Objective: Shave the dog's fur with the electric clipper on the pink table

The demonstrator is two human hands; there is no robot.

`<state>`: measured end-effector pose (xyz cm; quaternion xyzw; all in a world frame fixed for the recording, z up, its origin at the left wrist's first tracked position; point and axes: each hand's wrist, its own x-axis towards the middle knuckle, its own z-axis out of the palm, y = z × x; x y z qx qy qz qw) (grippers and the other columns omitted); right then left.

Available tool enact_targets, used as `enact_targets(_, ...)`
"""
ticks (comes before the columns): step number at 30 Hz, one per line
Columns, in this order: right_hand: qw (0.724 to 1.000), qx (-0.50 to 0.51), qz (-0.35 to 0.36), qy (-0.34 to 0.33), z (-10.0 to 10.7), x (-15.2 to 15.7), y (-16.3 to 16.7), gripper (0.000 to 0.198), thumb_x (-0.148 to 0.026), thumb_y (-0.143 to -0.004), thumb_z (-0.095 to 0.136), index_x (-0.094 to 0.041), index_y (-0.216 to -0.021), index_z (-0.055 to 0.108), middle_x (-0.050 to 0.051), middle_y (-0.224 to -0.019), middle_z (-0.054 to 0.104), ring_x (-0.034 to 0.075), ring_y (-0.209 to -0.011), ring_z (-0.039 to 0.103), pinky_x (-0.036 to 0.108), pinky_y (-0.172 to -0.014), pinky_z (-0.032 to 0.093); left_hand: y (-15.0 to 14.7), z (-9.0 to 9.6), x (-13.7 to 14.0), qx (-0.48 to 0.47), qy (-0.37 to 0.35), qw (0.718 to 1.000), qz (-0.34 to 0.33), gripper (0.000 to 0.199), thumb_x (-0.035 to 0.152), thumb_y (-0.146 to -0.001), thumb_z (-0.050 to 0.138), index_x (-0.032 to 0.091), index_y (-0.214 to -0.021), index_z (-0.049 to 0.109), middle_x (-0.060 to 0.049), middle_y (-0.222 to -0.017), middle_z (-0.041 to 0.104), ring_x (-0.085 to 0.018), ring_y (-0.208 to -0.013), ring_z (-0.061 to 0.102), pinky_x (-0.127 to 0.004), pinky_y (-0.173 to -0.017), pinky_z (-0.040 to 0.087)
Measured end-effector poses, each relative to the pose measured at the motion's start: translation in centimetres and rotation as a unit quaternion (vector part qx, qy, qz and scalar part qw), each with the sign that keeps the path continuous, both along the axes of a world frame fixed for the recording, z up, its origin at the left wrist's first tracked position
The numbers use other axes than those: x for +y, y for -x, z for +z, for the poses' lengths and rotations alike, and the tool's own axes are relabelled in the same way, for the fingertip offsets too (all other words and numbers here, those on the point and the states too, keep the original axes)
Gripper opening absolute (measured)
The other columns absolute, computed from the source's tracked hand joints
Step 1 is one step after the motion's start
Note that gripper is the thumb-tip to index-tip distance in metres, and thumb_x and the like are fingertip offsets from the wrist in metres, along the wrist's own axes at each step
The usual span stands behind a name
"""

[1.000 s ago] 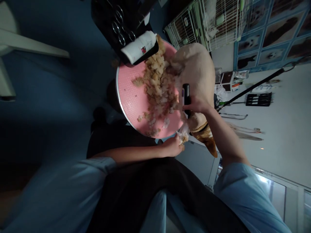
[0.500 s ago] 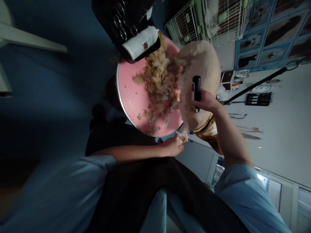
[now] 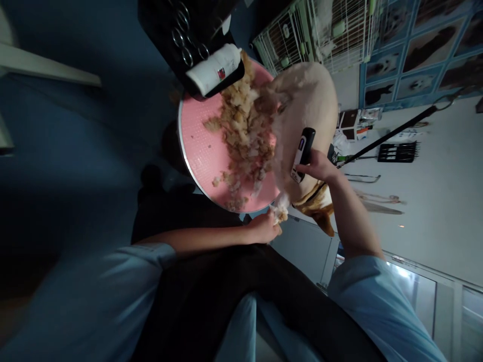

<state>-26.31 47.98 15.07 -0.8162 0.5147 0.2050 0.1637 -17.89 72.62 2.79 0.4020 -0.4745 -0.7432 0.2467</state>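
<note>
A dog (image 3: 317, 103) with a close-clipped, pale tan body stands on a round pink grooming table (image 3: 198, 146). Its brown and white head (image 3: 320, 213) points away to the lower right. My right hand (image 3: 317, 165) is closed around a black and white cordless clipper (image 3: 305, 146), which lies against the dog's side near the shoulder. Below the table's edge, my left hand (image 3: 264, 228) grips a fluffy white and tan tuft (image 3: 279, 208); whether it is a paw or loose fur, I cannot tell. Clipped fur (image 3: 245, 125) lies heaped beside the dog.
A black tray (image 3: 162, 30) overhangs the table, carrying several scissors (image 3: 183, 37) and a white bottle (image 3: 215, 69). A dark strap (image 3: 392, 133) runs from the dog's neck area to the right. Wire cages (image 3: 287, 42) stand behind; tools hang on the wall.
My right hand has slid the clipper slightly toward the dog's head end and tilted it. The dog's head has shifted a little left, and the whole view has drifted slightly. My left hand keeps its grip.
</note>
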Motion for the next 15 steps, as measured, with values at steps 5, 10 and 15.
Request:
enact_targets(5, 0.997, 0.047, -0.032, -0.045, -2.5, 0.5, -1.2, 0.033, -0.038, -0.068, 0.08, -0.017, -0.088, 0.064, 0.002, -0.075, 0.065, 0.021, -0.071, 0.062, 0.035, -0.067, 0.056, -0.2, -0.6, 0.2, -0.029, 0.016, 0.999, -0.002, 0.051, 0.024, -0.09, 0.06, 0.007, -0.138, 0.05, -0.017, -0.104, 0.076, -0.031, -0.102, 0.075, -0.033, -0.082, 0.054)
enact_targets(10, 0.991, 0.116, -0.028, 0.059, -2.2, 0.4, -3.9, 0.029, -0.032, -0.078, 0.071, -0.013, -0.099, 0.068, 0.009, -0.086, 0.072, 0.024, -0.079, 0.068, 0.031, -0.067, 0.054, -0.1, -0.4, 0.0, -0.056, 0.06, 0.997, 0.004, 0.053, 0.03, -0.093, 0.059, 0.008, -0.14, 0.048, -0.019, -0.114, 0.075, -0.033, -0.112, 0.073, -0.037, -0.089, 0.056)
enact_targets(15, 0.958, 0.283, 0.042, -0.036, -2.7, 1.5, -6.8, 0.021, -0.032, -0.077, 0.073, -0.016, -0.092, 0.072, 0.009, -0.082, 0.075, 0.023, -0.075, 0.068, 0.027, -0.063, 0.049, 0.0, -0.3, 0.1, -0.063, 0.08, 0.995, -0.012, 0.055, 0.031, -0.095, 0.055, 0.006, -0.143, 0.047, -0.022, -0.118, 0.073, -0.035, -0.11, 0.073, -0.04, -0.088, 0.057)
